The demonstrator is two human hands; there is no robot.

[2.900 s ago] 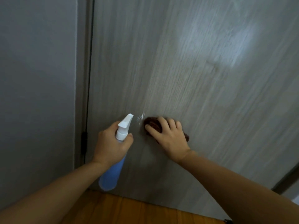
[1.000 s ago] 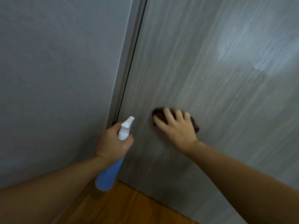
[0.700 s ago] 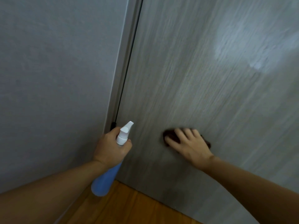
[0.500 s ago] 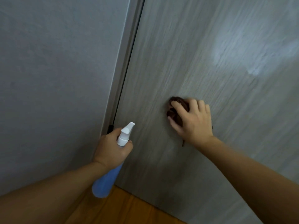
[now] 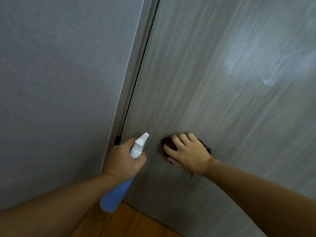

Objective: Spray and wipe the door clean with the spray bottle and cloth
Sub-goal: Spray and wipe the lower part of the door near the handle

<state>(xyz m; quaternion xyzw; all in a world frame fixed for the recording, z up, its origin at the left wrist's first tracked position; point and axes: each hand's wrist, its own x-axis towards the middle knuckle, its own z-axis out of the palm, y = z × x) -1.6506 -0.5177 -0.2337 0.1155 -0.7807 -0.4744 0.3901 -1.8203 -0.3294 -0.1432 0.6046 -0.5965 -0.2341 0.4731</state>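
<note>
On the left stands a plain grey wall (image 5: 56, 93), and beside it a narrow grey door frame (image 5: 135, 65) with a small dark hinge (image 5: 117, 139) low in the gap. Near this hinge the left hand (image 5: 122, 161) grips the neck of the blue plastic spray bottle with a white nozzle (image 5: 136, 149); its fingers are curled round the neck, the nozzle points up toward the door, and the blue body hangs down over the brown wooden floor (image 5: 130, 224). The bottle sits in almost the same place as half a second ago, and I see no fresh spray.

To the right, the right hand (image 5: 187, 152) presses the dark brown crumpled cloth (image 5: 168, 144) flat on the grey wood-grain door (image 5: 213, 82). The fingers lie spread and nearly straight over the cloth, pressing it and not clenching it. This hand with the cloth has come down and a little toward the hinge side from its higher place half a second ago, so the wiping stroke now runs downward on the lower part of the door. My judgement is that the wiping goes on in up-and-down strokes here. Higher on the right is a pale shiny patch (image 5: 253, 65); whether it is wet or only reflected light, I cannot tell.
</note>
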